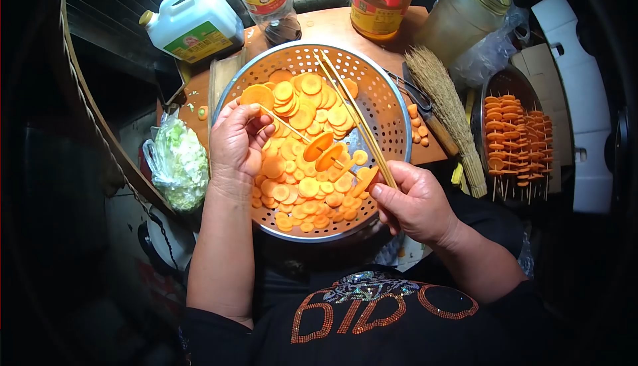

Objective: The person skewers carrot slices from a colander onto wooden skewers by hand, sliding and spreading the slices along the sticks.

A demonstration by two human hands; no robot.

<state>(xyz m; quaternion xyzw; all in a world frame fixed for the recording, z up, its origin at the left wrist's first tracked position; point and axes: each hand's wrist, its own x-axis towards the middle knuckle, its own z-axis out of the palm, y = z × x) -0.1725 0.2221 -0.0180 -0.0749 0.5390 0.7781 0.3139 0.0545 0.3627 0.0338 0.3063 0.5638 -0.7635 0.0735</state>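
Note:
Over a perforated metal colander (403, 110) full of carrot slices (290, 157), my left hand (239, 137) pinches one large carrot slice (256, 95) at the tip of a bamboo skewer (284, 123). A few threaded slices (323, 153) sit spaced apart along that skewer's middle and lower part. My right hand (419, 200) is closed around the skewer's lower end, where another slice (364, 181) lies by the fingers. The same hand also grips several bare bamboo skewers (359, 117), which point up across the colander. The right fingertips are partly hidden.
Finished carrot skewers (518, 140) lie in a dark bowl (520, 82) at right. A straw brush (442, 100) and small carrot pieces (418, 127) are beside the colander. Behind stand a white jug (193, 20), bottles (266, 0) and a jar (465, 17). Bagged chopped vegetable (178, 160) sits left.

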